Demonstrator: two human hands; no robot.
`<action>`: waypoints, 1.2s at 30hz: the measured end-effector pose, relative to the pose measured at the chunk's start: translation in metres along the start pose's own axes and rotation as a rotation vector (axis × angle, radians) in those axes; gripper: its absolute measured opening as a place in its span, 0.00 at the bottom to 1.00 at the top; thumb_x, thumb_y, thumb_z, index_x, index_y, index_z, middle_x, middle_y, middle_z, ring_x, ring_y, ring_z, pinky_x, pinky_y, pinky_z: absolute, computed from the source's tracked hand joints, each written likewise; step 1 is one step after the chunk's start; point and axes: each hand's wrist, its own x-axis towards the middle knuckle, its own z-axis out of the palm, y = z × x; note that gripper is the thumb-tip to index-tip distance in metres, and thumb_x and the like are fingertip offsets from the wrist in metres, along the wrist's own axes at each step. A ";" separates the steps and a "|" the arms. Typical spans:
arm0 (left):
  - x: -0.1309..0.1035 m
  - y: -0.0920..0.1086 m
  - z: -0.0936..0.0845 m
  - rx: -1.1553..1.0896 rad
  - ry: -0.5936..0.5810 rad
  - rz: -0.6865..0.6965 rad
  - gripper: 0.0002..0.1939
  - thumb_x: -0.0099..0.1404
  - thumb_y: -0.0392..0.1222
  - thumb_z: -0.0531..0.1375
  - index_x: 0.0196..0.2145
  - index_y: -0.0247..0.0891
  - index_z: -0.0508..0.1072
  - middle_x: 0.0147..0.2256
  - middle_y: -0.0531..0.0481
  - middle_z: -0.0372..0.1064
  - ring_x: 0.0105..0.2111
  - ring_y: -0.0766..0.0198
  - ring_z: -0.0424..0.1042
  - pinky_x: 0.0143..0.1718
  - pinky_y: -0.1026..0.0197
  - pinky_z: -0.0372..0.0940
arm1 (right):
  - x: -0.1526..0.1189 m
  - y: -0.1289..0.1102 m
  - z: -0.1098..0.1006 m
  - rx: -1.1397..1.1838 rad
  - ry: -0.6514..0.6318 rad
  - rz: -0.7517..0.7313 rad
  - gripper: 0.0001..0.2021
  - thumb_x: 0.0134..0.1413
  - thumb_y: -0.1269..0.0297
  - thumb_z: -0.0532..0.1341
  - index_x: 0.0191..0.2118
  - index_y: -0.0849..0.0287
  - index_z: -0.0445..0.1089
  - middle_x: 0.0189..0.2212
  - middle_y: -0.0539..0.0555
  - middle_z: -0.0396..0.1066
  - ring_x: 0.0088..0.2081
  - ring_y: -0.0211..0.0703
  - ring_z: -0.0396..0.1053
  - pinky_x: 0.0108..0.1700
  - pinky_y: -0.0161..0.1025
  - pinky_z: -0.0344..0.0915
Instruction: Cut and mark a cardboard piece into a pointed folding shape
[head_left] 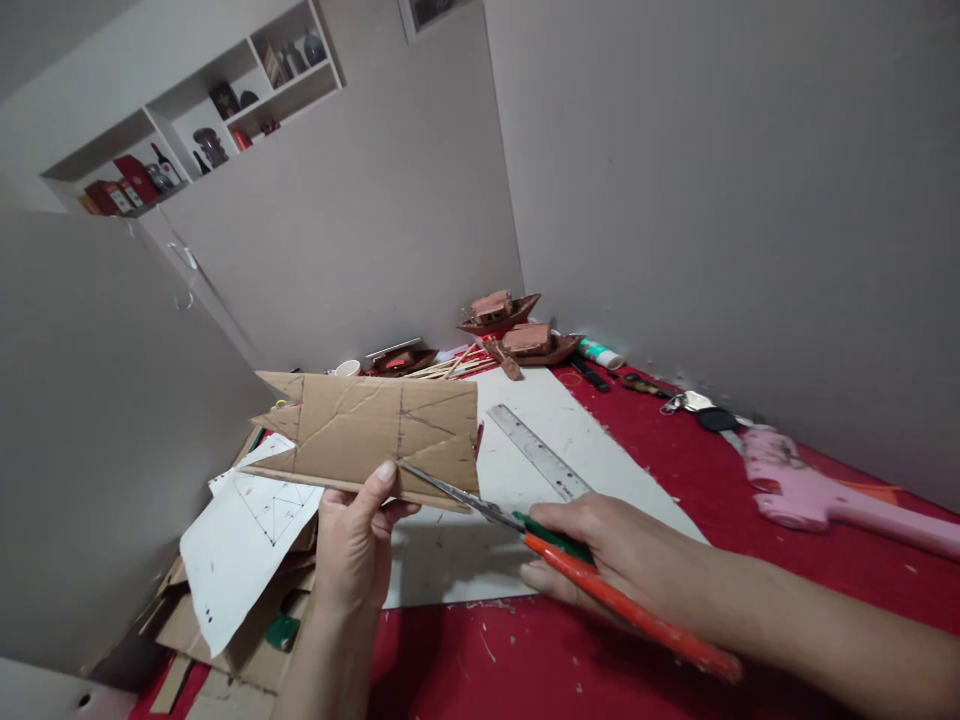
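Observation:
A flat piece of cardboard (349, 425) with pencilled lines is held up in front of me; pointed teeth are cut along its left end. My left hand (360, 530) grips its lower edge, thumb on the front face. In my right hand (592, 550) is a pair of scissors (559, 565) with green and orange handles. The blades lie along the cardboard's lower right part, their tip near a drawn line close to my left thumb. Whether the blades are parted I cannot tell. Behind, a metal ruler (536, 450) rests on a white sheet (607, 460).
Model boats (529, 342) and thin wooden sticks (454, 362) lie at the back of the red-covered table (450, 660). A marked paper (225, 560) lies over cardboard scraps (255, 630) at left. A pink tool (795, 480) sits at right, near the grey wall (720, 200).

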 end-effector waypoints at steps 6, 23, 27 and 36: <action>0.000 -0.001 0.000 -0.007 -0.005 -0.008 0.15 0.47 0.35 0.74 0.33 0.34 0.78 0.27 0.55 0.76 0.24 0.68 0.74 0.19 0.67 0.73 | 0.000 0.002 0.002 0.068 0.001 -0.040 0.18 0.58 0.50 0.57 0.24 0.56 0.56 0.19 0.46 0.58 0.22 0.35 0.53 0.24 0.34 0.51; 0.000 0.005 -0.003 -0.052 -0.032 -0.093 0.16 0.43 0.36 0.76 0.29 0.33 0.75 0.26 0.55 0.76 0.21 0.68 0.73 0.17 0.67 0.73 | -0.001 0.005 0.006 -0.043 0.095 -0.018 0.21 0.54 0.44 0.59 0.24 0.53 0.52 0.19 0.46 0.57 0.21 0.40 0.53 0.25 0.38 0.51; -0.002 0.008 -0.002 -0.076 -0.049 -0.180 0.19 0.41 0.37 0.76 0.17 0.33 0.67 0.27 0.53 0.77 0.20 0.71 0.72 0.16 0.71 0.70 | -0.002 0.007 0.007 -0.030 0.117 -0.037 0.21 0.53 0.44 0.59 0.24 0.52 0.52 0.19 0.47 0.58 0.21 0.40 0.55 0.26 0.38 0.52; -0.002 0.004 -0.002 -0.195 -0.044 -0.287 0.09 0.50 0.28 0.70 0.27 0.33 0.74 0.25 0.52 0.77 0.21 0.69 0.75 0.20 0.72 0.71 | 0.002 0.007 0.007 -0.124 0.158 -0.048 0.18 0.53 0.51 0.60 0.24 0.52 0.52 0.18 0.46 0.58 0.20 0.39 0.53 0.25 0.37 0.51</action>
